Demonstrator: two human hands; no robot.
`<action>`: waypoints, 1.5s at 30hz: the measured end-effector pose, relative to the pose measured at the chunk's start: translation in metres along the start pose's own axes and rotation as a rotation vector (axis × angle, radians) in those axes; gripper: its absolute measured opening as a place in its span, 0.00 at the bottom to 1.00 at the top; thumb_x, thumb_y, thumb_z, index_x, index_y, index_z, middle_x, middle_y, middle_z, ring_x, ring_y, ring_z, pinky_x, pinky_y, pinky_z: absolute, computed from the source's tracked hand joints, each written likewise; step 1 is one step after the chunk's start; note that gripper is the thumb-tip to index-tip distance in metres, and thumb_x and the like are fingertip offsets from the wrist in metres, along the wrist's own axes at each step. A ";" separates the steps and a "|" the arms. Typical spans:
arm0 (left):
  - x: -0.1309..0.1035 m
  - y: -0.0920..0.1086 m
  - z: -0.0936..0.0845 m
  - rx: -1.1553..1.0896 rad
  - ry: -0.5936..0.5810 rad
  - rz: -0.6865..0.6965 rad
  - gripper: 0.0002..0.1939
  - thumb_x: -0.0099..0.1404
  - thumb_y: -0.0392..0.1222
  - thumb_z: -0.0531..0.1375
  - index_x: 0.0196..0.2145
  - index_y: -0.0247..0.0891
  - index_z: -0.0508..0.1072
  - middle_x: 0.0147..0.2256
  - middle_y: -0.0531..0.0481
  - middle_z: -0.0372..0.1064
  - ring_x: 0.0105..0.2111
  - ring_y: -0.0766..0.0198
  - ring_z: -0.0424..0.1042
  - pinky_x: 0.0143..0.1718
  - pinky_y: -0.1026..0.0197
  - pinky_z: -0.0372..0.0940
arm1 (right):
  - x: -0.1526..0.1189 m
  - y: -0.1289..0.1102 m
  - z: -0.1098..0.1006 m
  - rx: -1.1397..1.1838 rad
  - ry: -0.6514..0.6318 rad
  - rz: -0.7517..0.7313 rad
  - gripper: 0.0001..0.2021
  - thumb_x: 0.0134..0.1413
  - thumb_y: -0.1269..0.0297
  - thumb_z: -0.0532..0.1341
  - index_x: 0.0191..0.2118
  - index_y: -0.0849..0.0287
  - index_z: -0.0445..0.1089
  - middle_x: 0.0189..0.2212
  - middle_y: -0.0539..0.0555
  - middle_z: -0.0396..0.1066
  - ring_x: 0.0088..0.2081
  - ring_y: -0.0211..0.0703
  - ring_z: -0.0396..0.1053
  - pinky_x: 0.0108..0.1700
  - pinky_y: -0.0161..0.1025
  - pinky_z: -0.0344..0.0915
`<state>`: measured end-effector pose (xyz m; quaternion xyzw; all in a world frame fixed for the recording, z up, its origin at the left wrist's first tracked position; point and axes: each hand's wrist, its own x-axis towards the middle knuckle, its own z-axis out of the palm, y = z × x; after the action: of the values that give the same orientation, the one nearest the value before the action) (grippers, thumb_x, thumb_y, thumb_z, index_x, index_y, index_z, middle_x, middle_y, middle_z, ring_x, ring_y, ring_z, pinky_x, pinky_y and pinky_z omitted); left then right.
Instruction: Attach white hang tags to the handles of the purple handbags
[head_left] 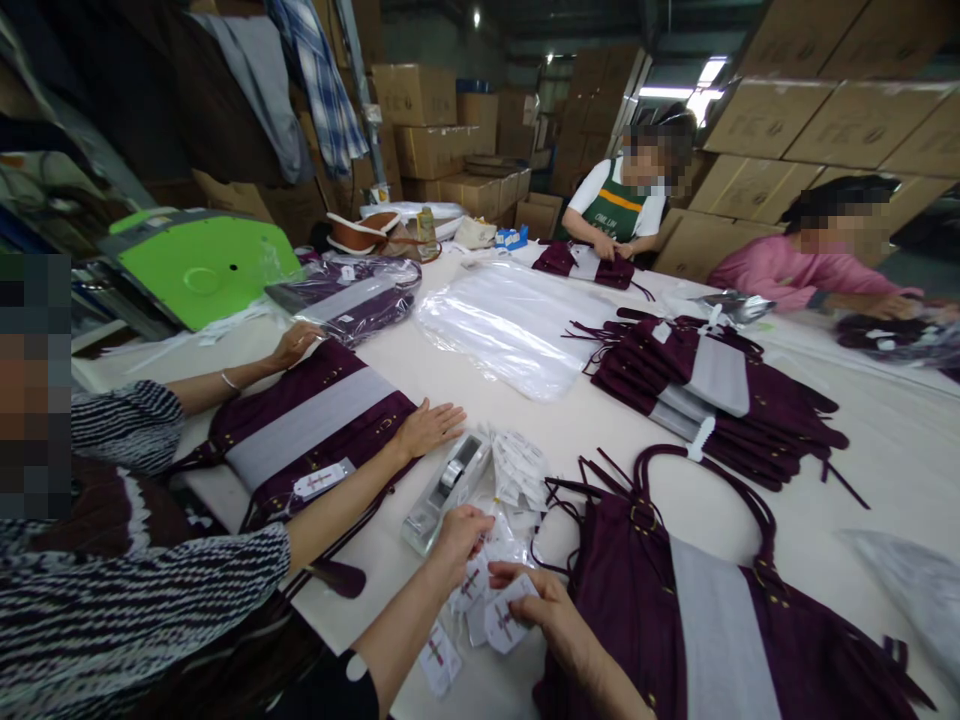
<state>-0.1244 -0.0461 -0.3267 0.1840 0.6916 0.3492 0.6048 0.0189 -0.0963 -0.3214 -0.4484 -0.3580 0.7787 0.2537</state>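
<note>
My right hand (551,605) pinches a white hang tag (510,618) with a printed mark, between thumb and fingers. Just left of it, my left hand (459,545) has its fingertips pressed together above more tags; what they grip is too small to make out. Under both hands lies a loose heap of tags and small clear plastic sleeves (517,470). Another tag (439,658) rests on the table nearest me. Close by on the right is a dark purple handbag (622,600) with a pale grey wrap around its middle. A tape dispenser (448,490) stands beyond my left hand.
At left, a co-worker in striped sleeves has both hands on another purple bag (300,430). Stacked bags (690,390) and clear plastic bags (517,320) lie farther back on the table. Two people work across it, cartons (817,120) behind them. A green chair-back-like panel (199,265) stands left.
</note>
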 end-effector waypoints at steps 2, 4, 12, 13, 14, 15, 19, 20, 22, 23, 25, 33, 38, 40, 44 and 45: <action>-0.002 0.000 0.000 0.032 -0.005 0.024 0.08 0.41 0.40 0.58 0.18 0.37 0.61 0.09 0.60 0.55 0.10 0.74 0.49 0.14 0.68 0.39 | 0.000 -0.002 0.001 -0.009 -0.063 -0.023 0.25 0.29 0.70 0.56 0.41 0.60 0.71 0.32 0.52 0.73 0.32 0.43 0.66 0.33 0.37 0.58; -0.004 0.001 -0.001 0.062 -0.016 0.053 0.09 0.42 0.41 0.60 0.18 0.37 0.61 0.09 0.60 0.55 0.11 0.74 0.49 0.14 0.68 0.40 | 0.002 -0.001 0.001 -0.019 -0.104 -0.042 0.26 0.29 0.70 0.55 0.43 0.60 0.69 0.32 0.52 0.72 0.34 0.44 0.67 0.34 0.38 0.59; -0.006 0.004 -0.003 0.152 -0.083 0.059 0.12 0.38 0.39 0.62 0.17 0.38 0.59 0.09 0.62 0.53 0.11 0.75 0.49 0.15 0.68 0.41 | 0.005 0.004 -0.002 -0.225 -0.030 -0.132 0.22 0.34 0.66 0.55 0.42 0.59 0.68 0.40 0.54 0.69 0.37 0.46 0.66 0.37 0.42 0.61; -0.006 0.004 -0.004 0.159 -0.097 0.055 0.12 0.38 0.39 0.62 0.18 0.38 0.59 0.09 0.62 0.52 0.11 0.75 0.49 0.15 0.68 0.41 | 0.003 0.001 -0.002 -0.266 -0.009 -0.156 0.20 0.34 0.66 0.55 0.40 0.59 0.69 0.43 0.55 0.68 0.39 0.47 0.66 0.39 0.42 0.61; -0.006 0.005 -0.005 0.165 -0.113 0.053 0.12 0.38 0.39 0.62 0.18 0.38 0.59 0.09 0.62 0.52 0.11 0.74 0.49 0.15 0.68 0.41 | 0.000 -0.001 -0.001 -0.312 0.006 -0.179 0.18 0.34 0.66 0.55 0.38 0.60 0.69 0.46 0.56 0.66 0.41 0.48 0.65 0.40 0.43 0.61; -0.006 0.006 -0.006 0.172 -0.129 0.052 0.12 0.38 0.39 0.62 0.18 0.38 0.60 0.09 0.62 0.53 0.11 0.74 0.50 0.15 0.67 0.41 | -0.002 -0.005 0.000 -0.358 0.013 -0.197 0.16 0.35 0.66 0.54 0.35 0.60 0.69 0.47 0.56 0.65 0.43 0.49 0.64 0.42 0.44 0.60; -0.006 0.009 -0.012 0.189 -0.186 0.036 0.12 0.35 0.33 0.61 0.21 0.37 0.63 0.12 0.60 0.58 0.14 0.71 0.57 0.16 0.68 0.45 | -0.010 -0.012 0.004 -0.467 0.025 -0.235 0.13 0.35 0.67 0.53 0.32 0.60 0.68 0.47 0.57 0.65 0.46 0.50 0.63 0.47 0.45 0.58; -0.005 0.009 -0.013 0.192 -0.198 0.032 0.12 0.34 0.31 0.60 0.21 0.36 0.63 0.12 0.59 0.59 0.15 0.71 0.59 0.16 0.68 0.46 | -0.010 -0.012 0.004 -0.473 0.031 -0.241 0.13 0.36 0.68 0.53 0.32 0.60 0.68 0.47 0.57 0.65 0.46 0.50 0.63 0.47 0.46 0.58; -0.005 0.009 -0.015 0.195 -0.216 0.028 0.13 0.34 0.28 0.58 0.22 0.36 0.64 0.14 0.59 0.61 0.16 0.70 0.59 0.17 0.68 0.48 | -0.010 -0.010 0.004 -0.477 0.047 -0.253 0.12 0.35 0.68 0.53 0.31 0.59 0.67 0.47 0.57 0.65 0.46 0.50 0.62 0.48 0.46 0.57; -0.004 0.009 -0.015 0.195 -0.220 0.028 0.14 0.33 0.27 0.58 0.22 0.35 0.64 0.14 0.59 0.61 0.16 0.71 0.59 0.17 0.68 0.48 | -0.010 -0.008 0.004 -0.477 0.051 -0.258 0.12 0.35 0.68 0.53 0.31 0.59 0.67 0.46 0.57 0.65 0.46 0.50 0.62 0.48 0.46 0.58; -0.004 0.008 -0.015 0.192 -0.223 0.030 0.15 0.32 0.25 0.57 0.23 0.35 0.65 0.15 0.59 0.62 0.17 0.71 0.59 0.18 0.68 0.48 | -0.010 -0.006 0.004 -0.472 0.053 -0.264 0.12 0.35 0.68 0.53 0.31 0.59 0.67 0.46 0.57 0.65 0.45 0.49 0.63 0.48 0.45 0.58; -0.007 0.006 -0.015 0.158 -0.252 0.022 0.16 0.32 0.24 0.57 0.23 0.35 0.64 0.16 0.58 0.63 0.18 0.71 0.60 0.18 0.69 0.50 | -0.013 -0.005 0.004 -0.461 0.068 -0.280 0.11 0.36 0.68 0.53 0.30 0.59 0.68 0.41 0.55 0.67 0.41 0.46 0.64 0.43 0.42 0.61; -0.006 0.005 -0.015 0.136 -0.249 0.007 0.16 0.33 0.25 0.57 0.24 0.34 0.64 0.15 0.58 0.62 0.17 0.70 0.62 0.17 0.69 0.52 | -0.011 -0.001 0.002 -0.445 0.064 -0.274 0.12 0.37 0.67 0.53 0.33 0.59 0.68 0.37 0.55 0.67 0.37 0.45 0.65 0.41 0.41 0.62; -0.005 0.004 -0.015 0.125 -0.250 0.001 0.16 0.33 0.26 0.58 0.25 0.34 0.64 0.15 0.58 0.62 0.18 0.69 0.63 0.17 0.69 0.53 | -0.010 0.000 0.002 -0.445 0.064 -0.264 0.15 0.37 0.67 0.53 0.35 0.59 0.68 0.35 0.54 0.67 0.35 0.45 0.65 0.40 0.41 0.62; -0.006 0.004 -0.015 0.108 -0.252 -0.010 0.16 0.34 0.26 0.58 0.25 0.34 0.64 0.15 0.58 0.62 0.18 0.69 0.64 0.18 0.69 0.54 | -0.011 0.000 0.002 -0.449 0.069 -0.251 0.17 0.37 0.68 0.53 0.38 0.59 0.66 0.31 0.52 0.67 0.34 0.44 0.64 0.40 0.41 0.62; -0.006 0.004 -0.016 0.106 -0.251 -0.013 0.16 0.34 0.26 0.58 0.25 0.35 0.64 0.15 0.58 0.62 0.18 0.68 0.64 0.18 0.69 0.54 | -0.011 0.000 0.003 -0.447 0.070 -0.250 0.17 0.37 0.68 0.53 0.38 0.59 0.66 0.31 0.51 0.67 0.34 0.44 0.64 0.40 0.41 0.62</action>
<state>-0.1390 -0.0514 -0.3195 0.2535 0.6293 0.2826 0.6781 0.0217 -0.1049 -0.3145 -0.4721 -0.5648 0.6270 0.2547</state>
